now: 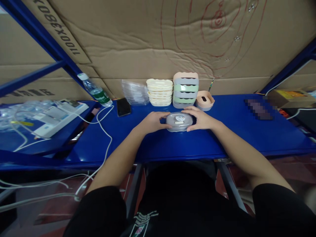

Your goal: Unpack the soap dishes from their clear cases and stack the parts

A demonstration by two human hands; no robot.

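Observation:
A grey oval box with a clear cover and a round white label (179,121) lies on the blue table (182,146). My left hand (156,121) grips its left end, thumb at the front and fingers behind. At the right end my right hand (198,119) holds it the same way. Behind it rises a stack of peach, grey and green boxes (185,89). Left of that stand stacked cream trays (160,92) and a pile of clear plastic covers (135,93). A peach lid with a dark slot (204,99) tops a grey box just behind my right hand.
A black phone (123,107) and a water bottle (96,91) stand at the back left. White cables (108,141) cross the left side. A blurred-out object (259,109) and a cardboard box (287,98) are at the right. Cardboard (128,33) walls the back.

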